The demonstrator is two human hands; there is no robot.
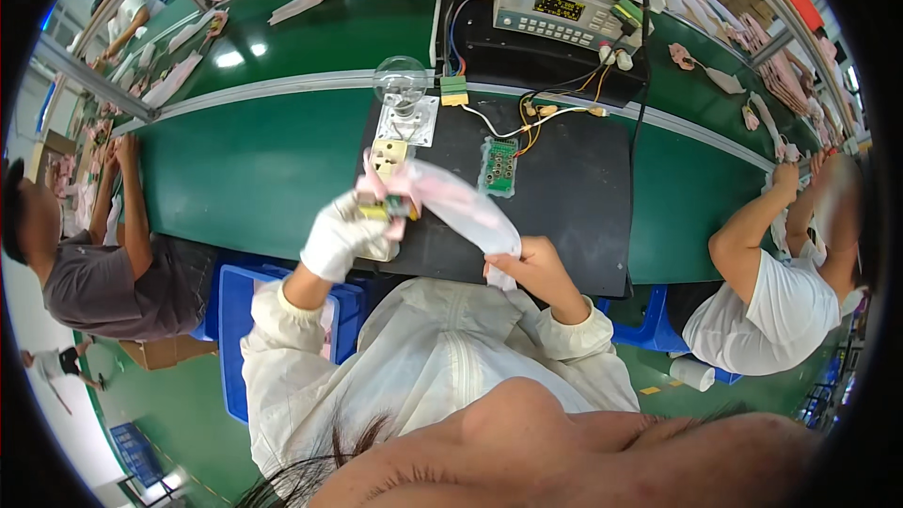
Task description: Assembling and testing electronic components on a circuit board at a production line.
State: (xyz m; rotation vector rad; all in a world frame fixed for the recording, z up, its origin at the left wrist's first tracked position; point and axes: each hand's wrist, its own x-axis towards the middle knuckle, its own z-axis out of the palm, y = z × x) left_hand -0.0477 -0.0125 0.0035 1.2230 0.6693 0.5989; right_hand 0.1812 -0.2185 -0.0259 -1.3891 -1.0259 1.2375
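Green conveyor bench [263, 169] running across a busy assembly line, with a black mat [564, 198] laid on it right in front of the person wearing the camera. Starting at the fingers: the gloved left hand [340, 237] is curled shut around a small yellowish part [388, 212] that's going into, or coming out of, the mouth of a pink plastic bag [451, 202]; can't tell which from here, the part is mostly hidden by glove and film. The bare right hand [534, 268] is pinched closed on the bag's far end, down around 4 o'clock from the left one, so the bag is stretched between them just above the mat's near edge. My read is that this is the bagging step, and the next bit looks like it needs the right hand keeping the film taut while the left works the part at the opening. Moving outward: at 12 o'clock from the bag there's a beige socket block [388, 156], then a clear light bulb [400, 80] standing on a white plate. Toward 1 o'clock sits a small green circuit board [499, 166] with wires running up to a grey test instrument [555, 9]. Co-workers sit at 9 and 3 o'clock, with more pink bags scattered along the far belt.
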